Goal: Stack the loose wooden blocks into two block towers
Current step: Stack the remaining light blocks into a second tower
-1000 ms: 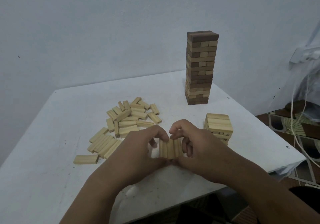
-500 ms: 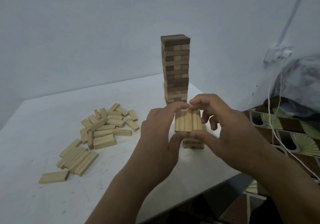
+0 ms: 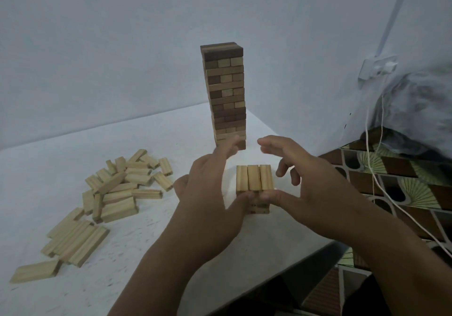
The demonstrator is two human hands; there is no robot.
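Now both spread, left hand [image 3: 205,193] and right hand [image 3: 315,188] flanking the short tower [image 3: 254,178], thumbs at its front

Both forearms are bare to the frame edge: left hand [image 3: 208,193], right hand [image 3: 310,181], no sleeves or jewellery.

3 blocks [image 3: 254,177] now on short tower [image 3: 259,208]; both hands' fingers opened, thumbs still touching.

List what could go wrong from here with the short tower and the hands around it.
1. The left hand and right hand flank the short tower, thumbs at its front edge; a nudge could skew the top three blocks.
2. The tall tower stands just behind the fingertips; a careless reach might topple it.
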